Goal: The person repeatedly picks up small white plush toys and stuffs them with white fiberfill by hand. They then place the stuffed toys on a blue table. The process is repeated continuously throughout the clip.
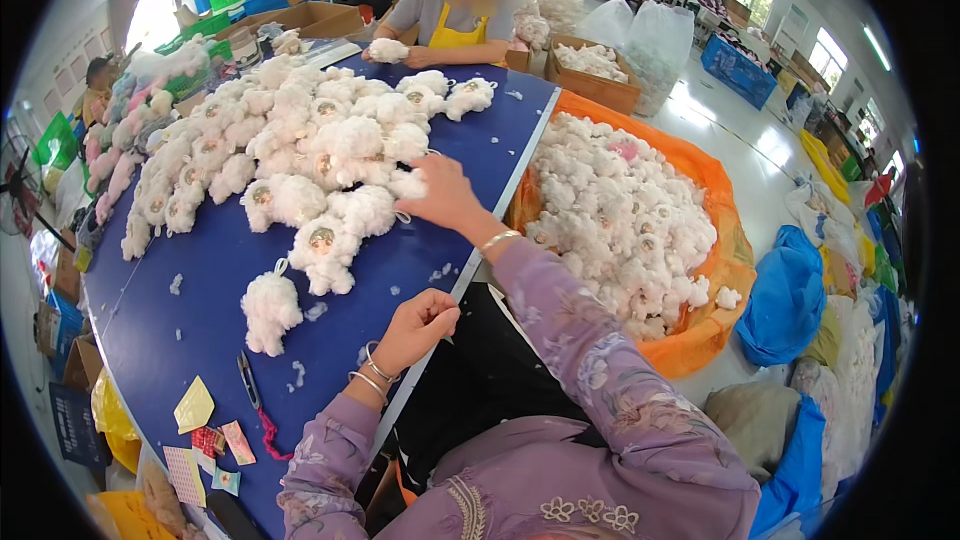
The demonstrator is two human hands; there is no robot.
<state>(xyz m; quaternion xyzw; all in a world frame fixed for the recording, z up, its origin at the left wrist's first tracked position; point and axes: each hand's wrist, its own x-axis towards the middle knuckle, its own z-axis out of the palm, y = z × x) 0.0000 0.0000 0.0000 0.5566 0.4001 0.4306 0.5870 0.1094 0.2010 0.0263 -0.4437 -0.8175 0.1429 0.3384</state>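
Observation:
My right hand (440, 192) reaches across the blue table and closes on a small white plush toy (405, 183) at the right edge of a large pile. Nearer to me, my left hand (415, 330) is held over the table's edge, its fingers curled together; whatever may be in them is hidden. More white plush toys (335, 145) with small printed faces and hanging loops cover the far half of the table. One plush toy (270, 312) lies apart, left of my left hand. Thread snips (248, 380) with a red cord rest on the blue tabletop (350, 380).
An orange sack (720, 270) full of white plush toys stands right of the table. Small packets and papers (205, 435) lie at the near left. Across the table a co-worker in a yellow apron (462, 32) holds a white toy. A blue bag (785, 285) sits on the floor.

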